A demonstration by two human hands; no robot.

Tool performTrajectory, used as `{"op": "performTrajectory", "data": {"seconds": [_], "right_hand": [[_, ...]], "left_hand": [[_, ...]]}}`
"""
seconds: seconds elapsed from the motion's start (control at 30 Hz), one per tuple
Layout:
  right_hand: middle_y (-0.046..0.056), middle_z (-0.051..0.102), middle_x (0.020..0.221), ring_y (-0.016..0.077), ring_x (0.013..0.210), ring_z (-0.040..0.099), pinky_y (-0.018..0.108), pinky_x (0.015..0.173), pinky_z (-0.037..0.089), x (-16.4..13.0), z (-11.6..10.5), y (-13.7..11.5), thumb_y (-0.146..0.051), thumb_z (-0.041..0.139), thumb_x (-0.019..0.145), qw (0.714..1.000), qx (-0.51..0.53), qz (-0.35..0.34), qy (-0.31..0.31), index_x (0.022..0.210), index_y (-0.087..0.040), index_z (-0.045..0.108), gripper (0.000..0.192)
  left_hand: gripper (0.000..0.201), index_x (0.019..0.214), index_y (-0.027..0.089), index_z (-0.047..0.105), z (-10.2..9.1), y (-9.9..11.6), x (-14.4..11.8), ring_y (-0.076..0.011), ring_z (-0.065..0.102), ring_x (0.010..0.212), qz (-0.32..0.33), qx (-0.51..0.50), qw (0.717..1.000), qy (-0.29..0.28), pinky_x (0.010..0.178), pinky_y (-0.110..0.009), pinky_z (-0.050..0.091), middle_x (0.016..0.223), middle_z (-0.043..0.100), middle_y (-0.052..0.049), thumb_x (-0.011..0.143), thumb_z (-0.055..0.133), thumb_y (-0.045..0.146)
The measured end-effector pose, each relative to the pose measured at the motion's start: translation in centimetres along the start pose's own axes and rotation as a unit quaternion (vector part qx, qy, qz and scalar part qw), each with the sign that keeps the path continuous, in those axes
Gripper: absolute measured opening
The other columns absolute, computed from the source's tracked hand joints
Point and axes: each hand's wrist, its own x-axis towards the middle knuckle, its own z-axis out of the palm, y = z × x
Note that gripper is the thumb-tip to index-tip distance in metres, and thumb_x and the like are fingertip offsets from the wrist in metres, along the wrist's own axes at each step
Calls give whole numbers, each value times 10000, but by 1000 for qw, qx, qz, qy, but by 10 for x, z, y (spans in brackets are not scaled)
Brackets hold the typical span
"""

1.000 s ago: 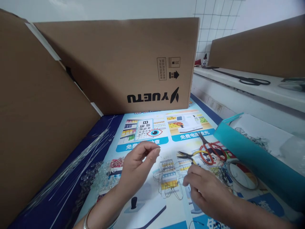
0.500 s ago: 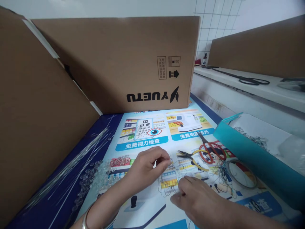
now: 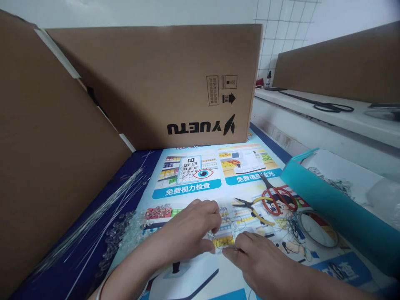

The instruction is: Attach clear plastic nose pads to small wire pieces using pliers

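Hands meet over wire loops [image 3: 225, 227]: left hand [image 3: 190, 229] and right hand [image 3: 259, 260] pinching thin strands; exact grip points hidden by fingers.

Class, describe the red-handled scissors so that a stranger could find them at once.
Start at the big brown cardboard box and come down the printed poster mat. The red-handled scissors lie right of centre, against the yellow-handled pliers; only they have red loop handles.

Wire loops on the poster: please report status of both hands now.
Left hand and right hand both pinching the thin wire loops low on the poster. Pliers and scissors lie just beyond, untouched. Nothing blocking.
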Motion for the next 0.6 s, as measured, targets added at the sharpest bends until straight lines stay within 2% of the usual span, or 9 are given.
{"op": "performTrajectory", "data": {"seconds": [0.2, 0.47, 0.6], "right_hand": [[76, 550, 1029, 234, 860, 509, 355, 729, 362, 1, -6, -1, -62, 418, 742, 1000, -4, 5, -25, 1279, -214, 375, 560], [95, 562, 1076, 258, 939, 525, 378, 788, 410, 5, -17, -4, -85, 414, 753, 997, 18, 29, -70, 1259, -189, 413, 516], [92, 564, 1080, 258, 944, 532, 384, 788, 424, 6, -17, -3, -60, 407, 744, 997, 12, 36, -69, 1255, -201, 414, 530]], "left_hand": [[344, 859, 201, 524, 6, -3, 0, -208, 444, 866, -10, 28, 1000, 7, 726, -309, 330, 933, 499, -15, 619, 758, 276], [551, 937, 199, 500, 13, -7, 5, -245, 438, 940, -27, 55, 998, 5, 782, -341, 348, 1011, 495, -35, 510, 815, 348], [554, 940, 200, 501, 17, -6, 8, -249, 441, 945, -34, 65, 997, 9, 787, -347, 353, 1019, 496, -41, 514, 806, 378]]}}
